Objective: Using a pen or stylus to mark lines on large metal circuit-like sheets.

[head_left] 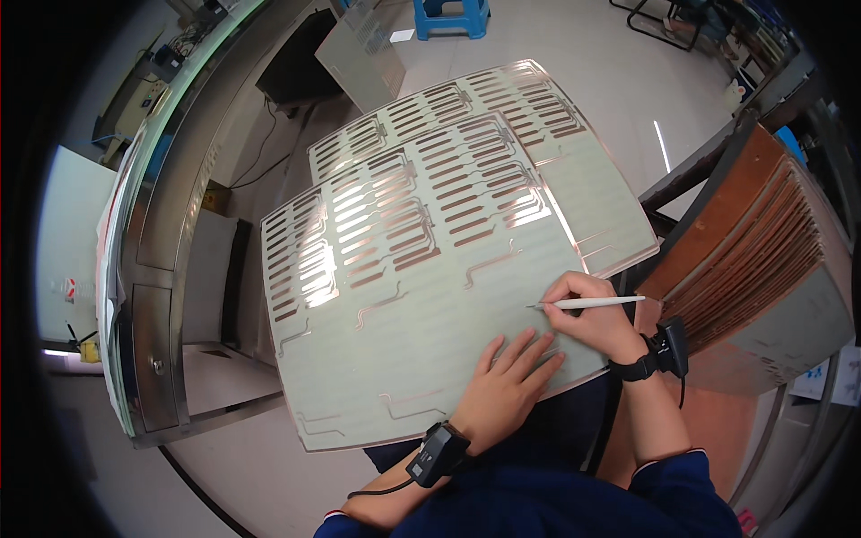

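A large pale-green circuit board panel (439, 350) with copper traces and rows of copper bars lies before me. Beneath its far side, a second similar panel (605, 193) sticks out to the back and right. My left hand (507, 390) rests flat on the near panel, its fingers spread. Just right of it, my right hand (596, 318) pinches a slim white pen-shaped tool (614, 302) like a pen. Its thin dark tip points left, at or just above the bare part of the panel; contact cannot be made out. Both wrists wear black strapped devices.
A thick stack of copper-edged panels (744, 251) stands close on the right. On the left runs a metal bench (157, 350) with a drawer. Farther back are a leaning panel (363, 54), a black object (300, 58) and a blue stool (451, 20).
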The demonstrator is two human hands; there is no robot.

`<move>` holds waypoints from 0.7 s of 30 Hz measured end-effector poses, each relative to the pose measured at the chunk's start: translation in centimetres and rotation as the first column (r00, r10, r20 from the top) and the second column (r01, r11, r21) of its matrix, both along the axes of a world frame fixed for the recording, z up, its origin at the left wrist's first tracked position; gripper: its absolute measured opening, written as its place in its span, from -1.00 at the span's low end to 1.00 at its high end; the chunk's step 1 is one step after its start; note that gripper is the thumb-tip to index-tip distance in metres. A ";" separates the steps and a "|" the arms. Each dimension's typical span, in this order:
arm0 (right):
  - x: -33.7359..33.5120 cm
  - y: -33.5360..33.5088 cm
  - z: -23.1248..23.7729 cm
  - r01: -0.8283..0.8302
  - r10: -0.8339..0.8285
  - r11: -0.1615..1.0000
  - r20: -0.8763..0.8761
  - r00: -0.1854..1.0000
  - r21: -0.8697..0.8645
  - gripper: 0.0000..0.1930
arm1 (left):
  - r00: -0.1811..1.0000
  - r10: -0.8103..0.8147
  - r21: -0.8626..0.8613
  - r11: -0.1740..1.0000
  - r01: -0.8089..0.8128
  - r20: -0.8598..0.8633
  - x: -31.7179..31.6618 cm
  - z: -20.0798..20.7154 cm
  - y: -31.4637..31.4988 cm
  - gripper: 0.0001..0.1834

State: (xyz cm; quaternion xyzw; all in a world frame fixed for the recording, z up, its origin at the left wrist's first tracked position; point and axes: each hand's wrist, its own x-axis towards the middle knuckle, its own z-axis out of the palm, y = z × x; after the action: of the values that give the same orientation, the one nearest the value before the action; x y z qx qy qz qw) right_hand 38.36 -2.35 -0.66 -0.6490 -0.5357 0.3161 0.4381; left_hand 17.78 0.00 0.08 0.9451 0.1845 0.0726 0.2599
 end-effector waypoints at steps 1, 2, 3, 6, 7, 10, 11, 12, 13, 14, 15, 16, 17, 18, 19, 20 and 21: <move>-0.1 0.0 0.0 0.010 -0.010 1.000 0.004 1.000 -0.005 -0.89 | 1.000 0.003 -0.006 1.000 -0.003 0.001 0.0 0.0 0.0 -0.43; 0.0 0.1 0.0 0.019 -0.019 1.000 0.008 1.000 -0.010 -0.90 | 1.000 0.005 -0.011 1.000 -0.005 0.002 0.0 -0.1 0.1 -0.43; 0.0 0.1 -0.2 0.021 -0.021 1.000 0.004 1.000 -0.010 -0.90 | 1.000 0.004 -0.011 1.000 -0.004 -0.002 0.0 0.0 0.1 -0.43; 0.3 0.2 -0.5 0.102 -0.110 0.990 0.083 0.990 0.097 -0.90 | 1.000 0.000 -0.016 1.000 0.000 -0.009 0.1 0.1 0.1 -0.41; 0.3 0.2 -0.5 0.104 -0.110 0.991 0.070 0.991 0.087 -0.90 | 1.000 0.002 -0.017 1.000 -0.002 -0.009 0.1 0.1 0.1 -0.41; 0.4 -0.1 -0.2 0.062 -0.063 0.997 0.021 0.998 0.051 -0.91 | 1.000 0.006 -0.028 1.000 -0.006 -0.009 0.0 0.1 0.3 -0.41; 0.5 -0.2 -0.1 0.013 -0.013 1.000 -0.014 1.000 0.026 -0.90 | 1.000 0.010 -0.038 0.999 -0.010 -0.005 0.0 0.2 0.3 -0.42; 0.6 -0.3 -0.1 0.016 -0.016 1.000 -0.014 1.000 0.026 -0.90 | 1.000 0.007 -0.038 0.999 -0.008 -0.005 0.0 0.2 0.2 -0.42; 0.6 -0.4 -0.2 -0.031 0.030 0.998 0.023 0.999 0.045 -0.91 | 1.000 0.009 -0.042 0.999 -0.009 -0.002 0.0 0.1 0.2 -0.42; 0.6 -0.4 -0.2 -0.079 0.075 0.995 0.062 0.995 0.063 -0.91 | 1.000 0.010 -0.046 0.999 -0.010 0.002 0.0 0.1 0.2 -0.42; 0.6 -0.5 -0.1 -0.077 0.073 0.995 0.062 0.995 0.063 -0.91 | 1.000 0.008 -0.047 0.999 -0.007 0.001 0.0 0.1 0.2 -0.42; 0.5 -0.7 -0.1 -0.086 0.079 0.992 0.077 0.994 0.087 -0.91 | 1.000 0.006 -0.044 0.999 -0.006 -0.004 0.1 0.1 0.2 -0.42; 0.4 -0.7 0.1 -0.100 0.089 0.988 0.091 0.992 0.115 -0.90 | 1.000 0.008 -0.037 0.999 -0.009 -0.011 0.1 0.3 0.3 -0.42; 0.4 -0.9 0.1 -0.102 0.092 0.988 0.088 0.992 0.117 -0.90 | 1.000 0.011 -0.035 0.999 -0.012 -0.013 0.0 0.3 0.3 -0.42; 0.4 -1.1 0.1 -0.136 0.123 0.980 0.090 0.988 0.148 -0.89 | 1.000 0.013 -0.033 0.999 -0.013 -0.014 0.0 0.4 0.3 -0.42; 0.4 -1.3 0.0 -0.166 0.151 0.971 0.094 0.984 0.175 -0.87 | 1.000 0.011 -0.034 0.999 -0.011 -0.013 0.0 0.4 0.3 -0.43; 0.4 -1.3 0.1 -0.166 0.152 0.971 0.092 0.984 0.173 -0.87 | 1.000 0.011 -0.037 0.999 -0.011 -0.014 -0.1 0.3 0.3 -0.43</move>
State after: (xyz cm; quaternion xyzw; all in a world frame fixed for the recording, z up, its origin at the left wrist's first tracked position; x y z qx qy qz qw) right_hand 38.79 -3.65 -0.58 -0.5738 -0.6289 0.2749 0.4468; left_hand 17.73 0.25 0.43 0.9396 0.1929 0.0640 0.2755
